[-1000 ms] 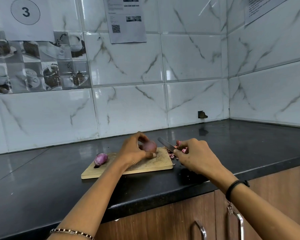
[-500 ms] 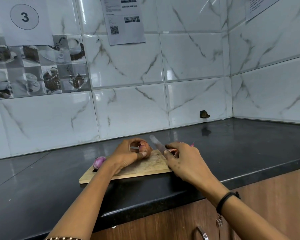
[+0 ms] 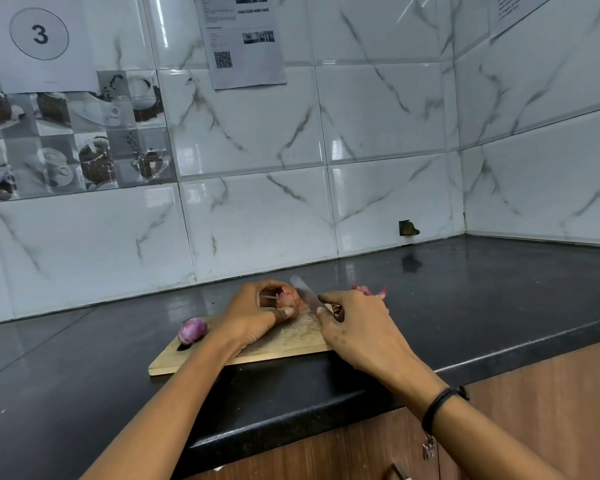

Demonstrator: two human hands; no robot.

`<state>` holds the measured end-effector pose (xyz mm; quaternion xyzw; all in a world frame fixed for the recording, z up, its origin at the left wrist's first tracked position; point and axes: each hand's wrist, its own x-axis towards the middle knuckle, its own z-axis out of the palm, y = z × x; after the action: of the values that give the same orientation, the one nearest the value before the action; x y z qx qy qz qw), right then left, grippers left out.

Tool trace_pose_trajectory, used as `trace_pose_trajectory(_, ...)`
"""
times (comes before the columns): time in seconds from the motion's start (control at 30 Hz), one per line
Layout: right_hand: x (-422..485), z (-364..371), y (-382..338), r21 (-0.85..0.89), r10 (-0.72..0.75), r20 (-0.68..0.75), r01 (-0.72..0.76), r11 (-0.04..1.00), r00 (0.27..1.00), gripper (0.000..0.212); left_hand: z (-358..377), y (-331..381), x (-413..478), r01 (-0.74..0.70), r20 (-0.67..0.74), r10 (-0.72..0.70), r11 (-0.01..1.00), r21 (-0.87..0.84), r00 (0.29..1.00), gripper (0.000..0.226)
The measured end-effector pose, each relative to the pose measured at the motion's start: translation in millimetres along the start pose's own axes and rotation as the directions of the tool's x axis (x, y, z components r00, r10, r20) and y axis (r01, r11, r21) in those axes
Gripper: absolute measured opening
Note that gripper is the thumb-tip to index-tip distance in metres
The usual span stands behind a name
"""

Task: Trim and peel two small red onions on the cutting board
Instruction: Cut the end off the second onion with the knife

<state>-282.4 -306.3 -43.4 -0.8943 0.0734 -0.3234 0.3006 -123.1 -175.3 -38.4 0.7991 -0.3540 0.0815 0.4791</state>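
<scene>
A wooden cutting board (image 3: 284, 342) lies on the black counter. My left hand (image 3: 253, 315) grips a red onion (image 3: 289, 297) with its papery skin on, held over the board's far right part. My right hand (image 3: 357, 327) holds a knife (image 3: 305, 295); the blade angles up and left, its side against the onion's right. The handle is hidden inside my fist. A second, peeled purple onion (image 3: 192, 330) rests on the board's left end.
Loose onion skins (image 3: 371, 292) lie on the black counter (image 3: 482, 306) just right of the board, behind my right hand. Tiled walls close the back and right. The counter's front edge runs above wooden cabinet doors (image 3: 534, 410).
My right hand has brought the knife left from beside the skins to the onion. My left hand has turned the onion and holds it closer to the blade.
</scene>
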Motion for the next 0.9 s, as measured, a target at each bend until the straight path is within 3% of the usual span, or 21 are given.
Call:
trace_pose_trajectory(0.33,10,2,-15,-0.174,0.003,0.096,0.014,0.985,0.995,0.017,6,14,-4,-0.076,0.024,0.073,0.982,0.174,0.997,0.019)
trace_pose_trajectory(0.57,17,6,-16,-0.22,0.069,0.135,-0.038,0.975,0.988,0.031,7,20,-4,-0.143,0.085,0.126,0.959,0.245,0.988,0.045)
trace_pose_trajectory(0.83,20,3,-17,-0.273,0.084,0.146,-0.042,0.961,0.986,0.032,11,29,-6,-0.16,0.077,0.143,0.938,0.308,0.987,0.038)
trace_pose_trajectory(0.9,17,0,-20,-0.277,0.076,0.143,-0.033,0.96,0.987,0.023,11,31,-8,-0.17,0.084,0.151,0.937,0.306,0.985,0.036)
